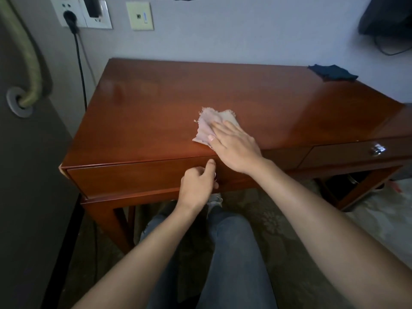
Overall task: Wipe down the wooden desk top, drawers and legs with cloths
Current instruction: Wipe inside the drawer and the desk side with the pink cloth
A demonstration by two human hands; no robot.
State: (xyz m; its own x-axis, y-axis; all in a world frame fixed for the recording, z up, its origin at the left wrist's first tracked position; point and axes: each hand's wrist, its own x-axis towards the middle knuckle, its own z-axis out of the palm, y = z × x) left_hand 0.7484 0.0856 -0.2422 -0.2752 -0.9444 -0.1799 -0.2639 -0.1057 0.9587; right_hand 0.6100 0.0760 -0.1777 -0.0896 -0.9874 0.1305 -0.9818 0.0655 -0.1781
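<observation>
So the glossy reddish-brown wooden desk (156, 103) fills the middle of the frame, pushed up against the pale wall. The right hand (231, 146) lies flat with fingers straight, pressing a frayed pale pink cloth (207, 126) onto the top near the front edge, about centre frame. The left hand (197, 186) is just below it, fingers curled around the small shiny metal knob (215, 175) on the wide left drawer front (133, 177), index finger poking up toward the edge of the top. The knob is mostly hidden by the hand, so I can't say much about it.

A second cloth, a dark navy crumpled rag (332, 72), sits on the far right corner of the top, upper right of the frame, well apart from the pink one. The smaller right drawer (347, 153) has a chrome handle (378, 150). Upper left there's a white wall socket (73, 14) with a black plug and cable hanging down beside the desk. Blue jeans (231, 253) at bottom centre.
</observation>
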